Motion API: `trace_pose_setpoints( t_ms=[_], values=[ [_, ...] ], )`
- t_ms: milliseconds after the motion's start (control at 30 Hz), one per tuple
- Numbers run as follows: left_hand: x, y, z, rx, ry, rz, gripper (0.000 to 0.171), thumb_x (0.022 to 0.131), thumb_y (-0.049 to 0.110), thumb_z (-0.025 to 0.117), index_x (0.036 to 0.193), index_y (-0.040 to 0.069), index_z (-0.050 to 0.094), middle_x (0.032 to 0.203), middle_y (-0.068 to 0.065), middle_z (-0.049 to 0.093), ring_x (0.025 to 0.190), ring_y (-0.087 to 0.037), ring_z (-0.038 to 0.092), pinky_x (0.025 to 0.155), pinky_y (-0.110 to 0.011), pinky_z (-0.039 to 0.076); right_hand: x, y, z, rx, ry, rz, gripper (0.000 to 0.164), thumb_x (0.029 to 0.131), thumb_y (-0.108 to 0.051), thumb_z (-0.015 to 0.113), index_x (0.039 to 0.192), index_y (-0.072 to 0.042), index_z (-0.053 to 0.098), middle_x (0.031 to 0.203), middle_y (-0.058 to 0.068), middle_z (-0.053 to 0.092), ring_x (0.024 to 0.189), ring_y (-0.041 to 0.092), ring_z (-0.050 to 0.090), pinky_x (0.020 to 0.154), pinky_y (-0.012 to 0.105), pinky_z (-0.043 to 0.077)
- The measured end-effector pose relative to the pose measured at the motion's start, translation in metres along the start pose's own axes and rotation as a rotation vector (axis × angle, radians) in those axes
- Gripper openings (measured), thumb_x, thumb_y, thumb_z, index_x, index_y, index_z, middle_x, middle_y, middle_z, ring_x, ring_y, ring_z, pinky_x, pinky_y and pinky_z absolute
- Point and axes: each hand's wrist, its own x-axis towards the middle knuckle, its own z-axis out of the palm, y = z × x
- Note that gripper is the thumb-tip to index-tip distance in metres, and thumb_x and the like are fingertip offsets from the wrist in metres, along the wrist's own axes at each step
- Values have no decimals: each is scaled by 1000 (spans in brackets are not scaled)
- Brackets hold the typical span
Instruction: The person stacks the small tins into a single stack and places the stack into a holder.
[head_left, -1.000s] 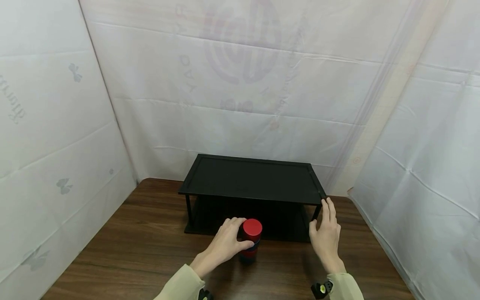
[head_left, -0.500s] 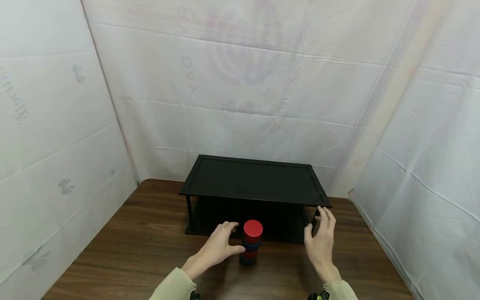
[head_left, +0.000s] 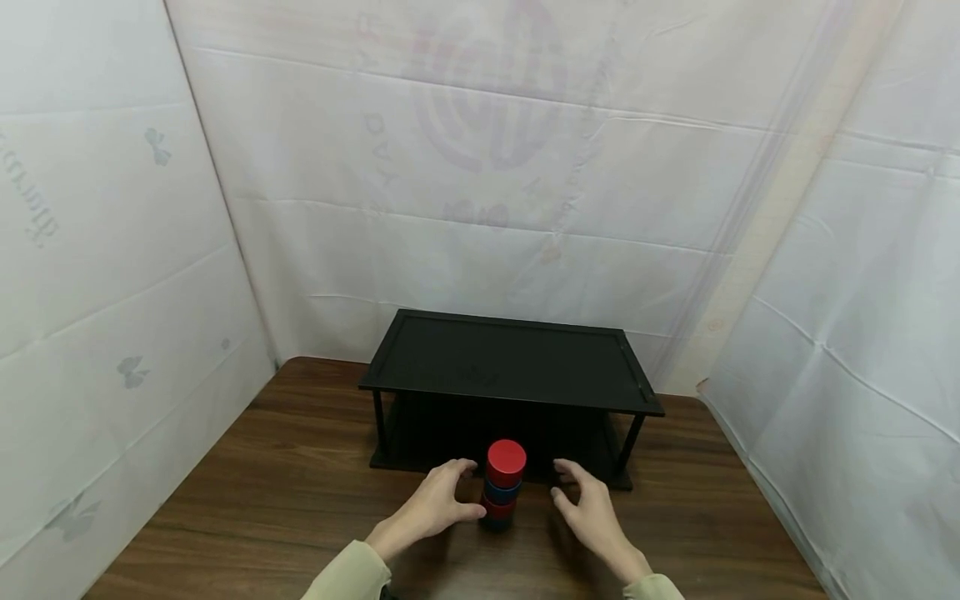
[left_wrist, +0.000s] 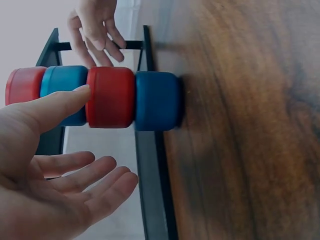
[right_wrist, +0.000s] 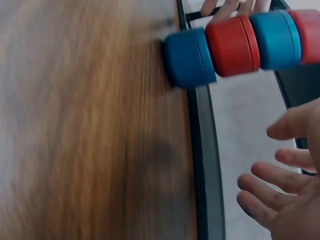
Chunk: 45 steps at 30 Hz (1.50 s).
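Observation:
A stack of several round red and blue canisters (head_left: 506, 463) stands upright on the table in front of the black shelf, colours alternating, red on top and blue (left_wrist: 158, 101) at the bottom. My left hand (head_left: 433, 505) is just left of the stack with fingers spread. In the left wrist view its thumb overlaps the canisters, while the other fingers (left_wrist: 112, 192) stay apart from them. My right hand (head_left: 591, 510) hovers to the right of the stack, fingers loosely bent and holding nothing. A gap separates its thumb (right_wrist: 285, 126) from the canisters in the right wrist view.
The black two-tier shelf (head_left: 510, 358) stands behind the stack, with thin posts (head_left: 632, 442) at its front corners. Brown wooden table (head_left: 262, 492) surrounds it. White sheeting (head_left: 480, 167) hangs behind and along both sides.
My right hand has moved left from the shelf's right front corner towards the stack. My left hand has let go of the stack and drawn back slightly left; the canisters stay in place.

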Motion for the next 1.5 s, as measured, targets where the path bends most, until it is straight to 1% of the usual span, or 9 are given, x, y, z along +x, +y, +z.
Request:
trace_pose_setpoints(
  t_ms=[200, 300, 367, 467, 567, 733, 967, 1233, 1500],
  values=[
    [4, -7, 8, 11, -15, -14, 67, 80, 24, 78, 131, -8, 50, 130, -26, 56, 118, -40, 56, 93, -54, 49, 2, -4, 7, 131, -250, 3, 45, 88, -10, 67, 130, 0, 55, 124, 20, 63, 110, 34, 63, 88, 45, 54],
    [5, -9, 12, 2, -25, 1, 64, 80, 22, 79, 129, -7, 51, 127, -24, 59, 115, -38, 58, 92, -52, 50, 3, -5, 11, 172, -359, 1, 50, 89, -16, 68, 133, -2, 51, 125, 19, 63, 113, 35, 62, 91, 47, 52],
    [6, -11, 14, -17, -35, 17, 61, 79, 20, 79, 128, -5, 53, 123, -21, 61, 111, -35, 61, 91, -49, 51, 4, -6, 14, 176, -406, 2, 52, 88, -19, 69, 135, -3, 50, 124, 16, 63, 112, 33, 62, 91, 45, 52],
    [6, -12, 16, -44, -47, 42, 56, 79, 17, 79, 125, -2, 55, 117, -17, 64, 105, -31, 64, 88, -44, 53, 5, -8, 19, 176, -443, -6, 56, 88, -22, 70, 136, -3, 49, 122, 13, 64, 109, 30, 62, 90, 41, 53],
    [8, -12, 17, -47, -51, 55, 52, 79, 16, 79, 123, -1, 56, 113, -13, 66, 100, -27, 65, 85, -40, 54, 6, -10, 24, 182, -459, -19, 57, 87, -25, 71, 135, -3, 49, 120, 11, 65, 106, 28, 64, 89, 38, 53],
    [10, -13, 20, -51, -51, 60, 47, 80, 16, 78, 120, 2, 59, 105, -9, 68, 93, -23, 66, 80, -35, 55, 6, -11, 31, 182, -455, -44, 51, 86, -26, 72, 130, -8, 54, 116, 8, 67, 102, 19, 65, 87, 33, 54],
    [11, -15, 22, -45, -40, 62, 46, 79, 16, 78, 119, 2, 60, 107, -10, 68, 93, -23, 66, 80, -35, 55, 5, -11, 36, 175, -430, -38, 48, 84, -26, 74, 127, -11, 57, 114, 5, 68, 100, 14, 65, 87, 31, 53],
    [11, -15, 26, -42, -56, 30, 48, 78, 15, 80, 119, 2, 60, 109, -10, 67, 91, -19, 65, 77, -31, 55, 4, -12, 41, 154, -427, -21, 52, 83, -26, 76, 128, -10, 56, 116, 6, 69, 100, 15, 66, 86, 31, 53],
    [13, -17, 30, -24, -40, 35, 46, 77, 15, 80, 117, 2, 61, 108, -11, 68, 89, -18, 66, 75, -28, 55, 4, -11, 44, 129, -409, -23, 53, 82, -28, 77, 128, -11, 56, 120, 6, 67, 103, 17, 65, 85, 30, 53]
  ],
)
